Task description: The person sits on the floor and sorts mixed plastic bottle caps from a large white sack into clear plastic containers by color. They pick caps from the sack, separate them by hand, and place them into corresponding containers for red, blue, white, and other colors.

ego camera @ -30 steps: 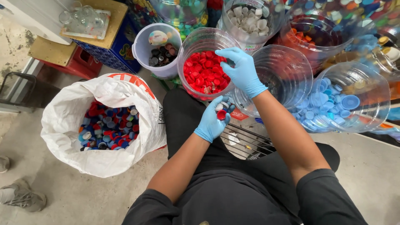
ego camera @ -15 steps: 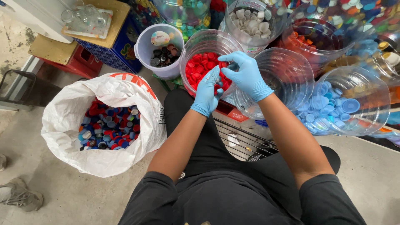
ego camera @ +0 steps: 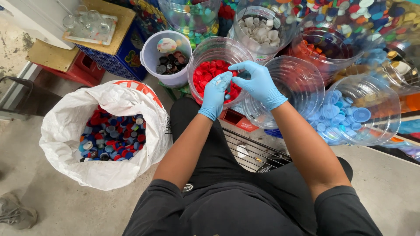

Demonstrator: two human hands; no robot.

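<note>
Both hands, in blue gloves, meet over the clear jar of red caps [ego camera: 210, 72], which stands just ahead of the person's knees among other clear jars. The left hand [ego camera: 215, 94] is cupped, palm turned up towards the right, its fingertips over the jar's near rim. It seems to cradle a few small caps, but the curled glove hides them, so what it holds cannot be told for sure. The right hand [ego camera: 258, 83] reaches across from the right with its fingers bent and pinched narrow at the left palm, as if picking something out of it; the pinch is too small to read.

The red caps lie straight below and slightly ahead of the two hands, so the jar's open mouth is under them both, with the left hand the nearer to its middle. The right hand sits partly above the empty clear jar [ego camera: 291, 87] just to the right, touching the red one.

Down to the left, on the floor beside the left knee, a white sack [ego camera: 70, 140] stands open with mixed red and blue caps [ego camera: 111, 137]. A jar of blue caps [ego camera: 350, 116] is further right.
</note>
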